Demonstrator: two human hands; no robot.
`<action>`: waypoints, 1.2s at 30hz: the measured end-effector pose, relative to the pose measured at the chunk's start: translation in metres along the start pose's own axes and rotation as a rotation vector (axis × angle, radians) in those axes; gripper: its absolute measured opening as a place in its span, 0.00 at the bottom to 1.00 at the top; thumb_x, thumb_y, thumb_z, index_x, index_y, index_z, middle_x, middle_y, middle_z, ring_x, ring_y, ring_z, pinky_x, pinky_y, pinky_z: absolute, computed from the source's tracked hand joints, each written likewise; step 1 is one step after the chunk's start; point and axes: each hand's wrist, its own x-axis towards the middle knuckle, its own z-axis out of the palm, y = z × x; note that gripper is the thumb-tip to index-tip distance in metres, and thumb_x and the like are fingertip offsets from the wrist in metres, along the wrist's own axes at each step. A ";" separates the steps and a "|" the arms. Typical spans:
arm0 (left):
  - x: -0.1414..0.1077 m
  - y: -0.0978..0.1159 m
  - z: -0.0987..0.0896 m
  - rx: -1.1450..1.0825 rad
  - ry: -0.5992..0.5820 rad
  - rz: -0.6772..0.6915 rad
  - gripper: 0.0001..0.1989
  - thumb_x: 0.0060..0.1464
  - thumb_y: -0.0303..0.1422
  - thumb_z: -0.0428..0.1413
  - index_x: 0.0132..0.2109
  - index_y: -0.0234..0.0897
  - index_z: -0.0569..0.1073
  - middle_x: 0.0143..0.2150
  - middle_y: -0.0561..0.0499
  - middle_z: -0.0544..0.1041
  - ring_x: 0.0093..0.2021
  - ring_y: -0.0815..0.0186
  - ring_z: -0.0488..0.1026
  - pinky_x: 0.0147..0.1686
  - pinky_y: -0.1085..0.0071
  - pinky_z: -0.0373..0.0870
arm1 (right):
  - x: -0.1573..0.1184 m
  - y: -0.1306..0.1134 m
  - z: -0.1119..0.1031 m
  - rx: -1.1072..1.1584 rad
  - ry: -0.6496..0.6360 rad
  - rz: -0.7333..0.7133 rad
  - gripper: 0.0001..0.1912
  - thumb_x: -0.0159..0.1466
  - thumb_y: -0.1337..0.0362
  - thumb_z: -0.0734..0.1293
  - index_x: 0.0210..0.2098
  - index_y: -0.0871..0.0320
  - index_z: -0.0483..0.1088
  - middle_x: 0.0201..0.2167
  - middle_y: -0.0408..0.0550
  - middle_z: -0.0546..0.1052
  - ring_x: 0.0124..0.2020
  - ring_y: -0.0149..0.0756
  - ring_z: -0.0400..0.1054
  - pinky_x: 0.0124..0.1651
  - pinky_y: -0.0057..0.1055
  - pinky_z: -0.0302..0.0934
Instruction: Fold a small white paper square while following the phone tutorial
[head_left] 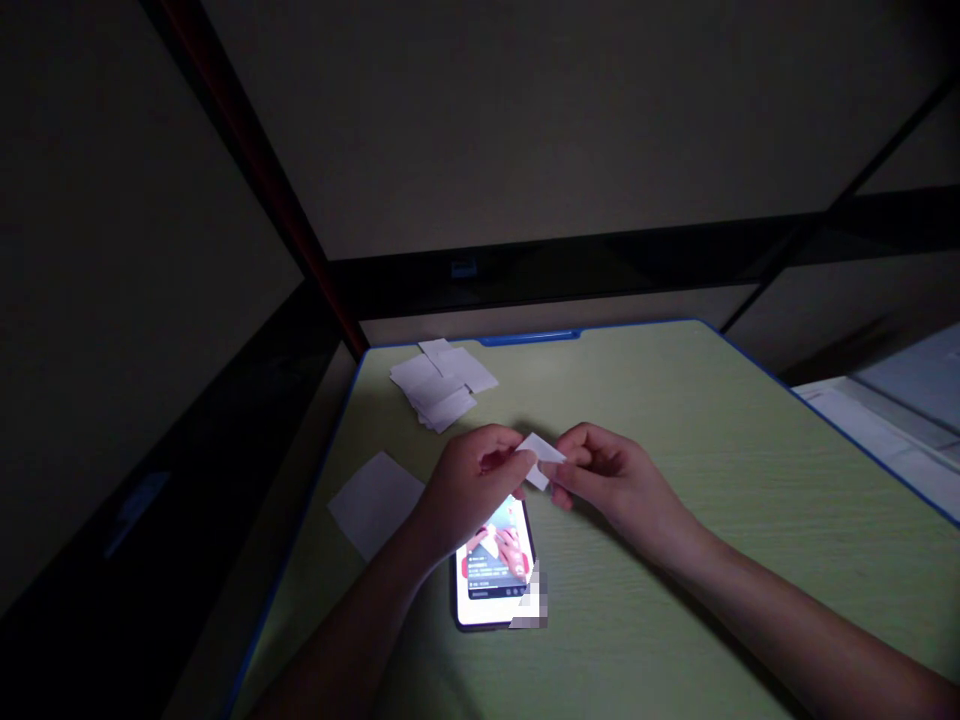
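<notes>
A small folded piece of white paper [538,450] is held up between my two hands, just above the top of a lit phone. My left hand [476,475] pinches its left side, thumb on the near face. From the other side, my right hand [611,465] grips the right edge between thumb and fingers. The phone [495,612] lies on the table under my left wrist, its screen showing hands with something white. Part of the phone's upper end is hidden behind my left hand.
A green table [675,400] with a blue rim fills the lower view. Several loose white paper sheets [435,380] lie overlapping at the back left. Another white sheet [375,500] lies beside my left forearm. Dark wall panels [555,130] stand behind the table.
</notes>
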 end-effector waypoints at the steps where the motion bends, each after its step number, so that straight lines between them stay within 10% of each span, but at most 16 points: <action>1: 0.001 -0.001 0.000 0.008 -0.012 -0.002 0.06 0.50 0.32 0.53 0.28 0.34 0.70 0.22 0.55 0.69 0.22 0.72 0.68 0.23 0.77 0.62 | 0.000 0.000 0.000 0.004 -0.001 0.001 0.12 0.55 0.60 0.70 0.26 0.58 0.63 0.16 0.38 0.72 0.18 0.26 0.63 0.24 0.27 0.57; 15: 0.000 -0.002 -0.001 -0.023 -0.072 -0.106 0.05 0.49 0.29 0.50 0.26 0.35 0.66 0.19 0.56 0.69 0.17 0.74 0.65 0.19 0.77 0.60 | -0.003 -0.004 -0.007 -0.196 -0.016 -0.321 0.12 0.60 0.67 0.65 0.45 0.55 0.68 0.35 0.47 0.73 0.32 0.33 0.67 0.34 0.32 0.63; 20: -0.001 -0.006 -0.001 -0.018 -0.133 -0.088 0.04 0.48 0.28 0.50 0.28 0.34 0.67 0.20 0.56 0.70 0.20 0.72 0.68 0.21 0.77 0.62 | -0.003 -0.011 -0.013 -0.352 -0.131 -0.390 0.06 0.62 0.67 0.64 0.36 0.55 0.74 0.33 0.47 0.75 0.34 0.35 0.69 0.36 0.35 0.63; 36: -0.002 -0.002 0.001 -0.079 -0.157 -0.110 0.05 0.50 0.28 0.50 0.30 0.33 0.69 0.23 0.53 0.73 0.22 0.72 0.72 0.22 0.77 0.66 | -0.003 -0.010 -0.017 -0.150 -0.176 -0.275 0.08 0.59 0.66 0.68 0.39 0.56 0.74 0.31 0.46 0.79 0.31 0.32 0.72 0.35 0.33 0.68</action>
